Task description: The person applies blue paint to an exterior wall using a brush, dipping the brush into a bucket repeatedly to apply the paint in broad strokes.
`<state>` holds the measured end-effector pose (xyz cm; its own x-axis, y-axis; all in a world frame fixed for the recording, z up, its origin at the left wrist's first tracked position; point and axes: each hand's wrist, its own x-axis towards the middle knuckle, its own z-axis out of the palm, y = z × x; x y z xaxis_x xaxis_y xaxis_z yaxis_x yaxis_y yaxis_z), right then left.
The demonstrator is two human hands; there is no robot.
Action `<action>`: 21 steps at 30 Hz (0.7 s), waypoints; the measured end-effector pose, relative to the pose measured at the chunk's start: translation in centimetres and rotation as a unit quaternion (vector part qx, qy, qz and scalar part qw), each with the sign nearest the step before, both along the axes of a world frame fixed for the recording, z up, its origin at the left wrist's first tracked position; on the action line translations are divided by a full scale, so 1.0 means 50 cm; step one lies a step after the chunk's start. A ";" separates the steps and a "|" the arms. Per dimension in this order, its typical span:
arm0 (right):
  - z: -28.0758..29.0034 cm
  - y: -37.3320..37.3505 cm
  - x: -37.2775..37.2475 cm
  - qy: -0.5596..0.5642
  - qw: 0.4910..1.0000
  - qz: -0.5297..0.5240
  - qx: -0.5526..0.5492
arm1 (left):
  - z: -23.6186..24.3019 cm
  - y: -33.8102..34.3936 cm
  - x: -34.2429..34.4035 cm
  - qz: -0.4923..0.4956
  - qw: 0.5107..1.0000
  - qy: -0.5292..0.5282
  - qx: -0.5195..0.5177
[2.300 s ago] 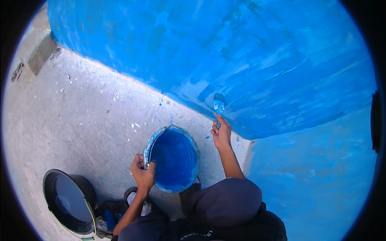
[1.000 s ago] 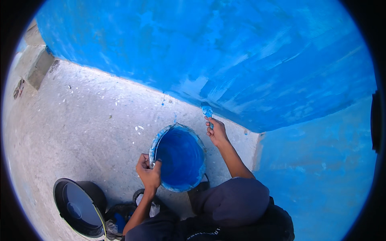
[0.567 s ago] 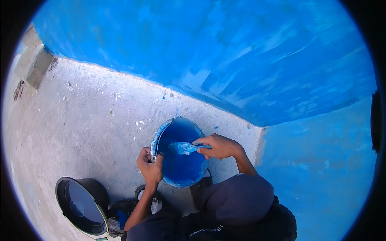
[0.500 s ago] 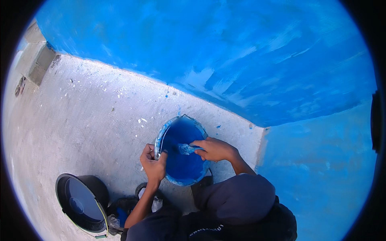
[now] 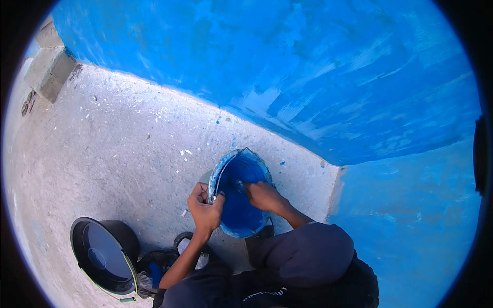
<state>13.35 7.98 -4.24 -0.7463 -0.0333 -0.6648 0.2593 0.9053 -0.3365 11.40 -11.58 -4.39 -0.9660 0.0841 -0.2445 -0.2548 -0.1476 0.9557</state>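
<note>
A paint-smeared bucket (image 5: pixel 217 170) with blue paint (image 5: pixel 239 218) inside stands in front of me, tilted to the right. My left hand (image 5: pixel 205 209) grips its left rim, the thumb inside and the fingers outside. Over the opening, my right hand (image 5: pixel 264 197) is closed around a paintbrush (image 5: pixel 240 185). Only a bit of the brush shows beyond my fingers, inside the bucket; its bristles are hard to make out.
A bright blue wall (image 5: pixel 205 51) rises ahead and meets a paler blue wall (image 5: pixel 405 215) at the right corner. At lower left stand a black bucket (image 5: pixel 131 238) of liquid and a plastic bag (image 5: pixel 151 274). Concrete blocks (image 5: pixel 57 74) sit far left. Paint flecks dot the floor (image 5: pixel 123 154).
The bucket has shifted slightly right in view and tips more to the right, my left hand moving with its rim. The brush has gone deeper inside, and less of it shows.
</note>
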 end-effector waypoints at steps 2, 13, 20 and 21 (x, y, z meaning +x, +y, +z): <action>-0.016 0.008 0.004 0.032 0.999 0.012 0.024 | 0.002 0.004 0.000 -0.008 1.000 0.002 -0.009; 0.033 0.024 -0.021 -0.079 0.993 -0.034 -0.083 | 0.001 0.003 0.001 -0.014 1.000 0.001 -0.011; 0.048 0.039 -0.023 -0.076 0.987 -0.050 -0.129 | 0.016 0.010 -0.002 -0.011 1.000 0.000 0.014; 0.052 0.043 -0.026 -0.073 0.987 -0.043 -0.133 | 0.012 0.008 -0.001 -0.015 1.000 0.003 0.005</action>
